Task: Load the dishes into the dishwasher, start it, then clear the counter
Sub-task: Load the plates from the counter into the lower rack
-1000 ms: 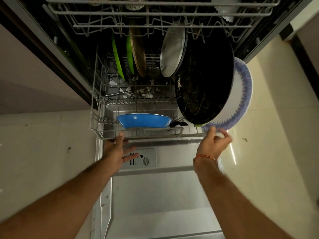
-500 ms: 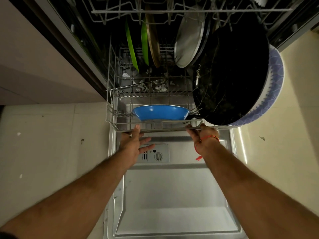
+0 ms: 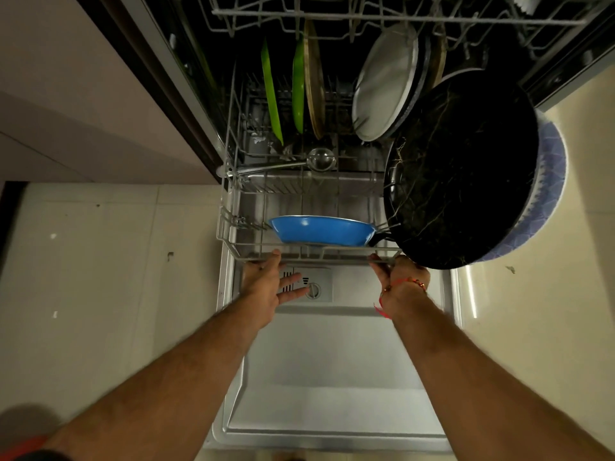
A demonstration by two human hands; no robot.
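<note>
Both hands sit at the near rail of the lower rack (image 3: 309,252); the left hand (image 3: 266,282) lies flat and spread, the right hand (image 3: 401,277) curls round the wire; the rack runs away from them into the dishwasher (image 3: 332,377), blue pan (image 3: 319,230) nearest.

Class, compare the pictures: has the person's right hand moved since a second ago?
Yes. The right hand has left the edge of the large patterned plate and shifted inward to grip the lower rack's front rail, beside the blue pan.
</note>
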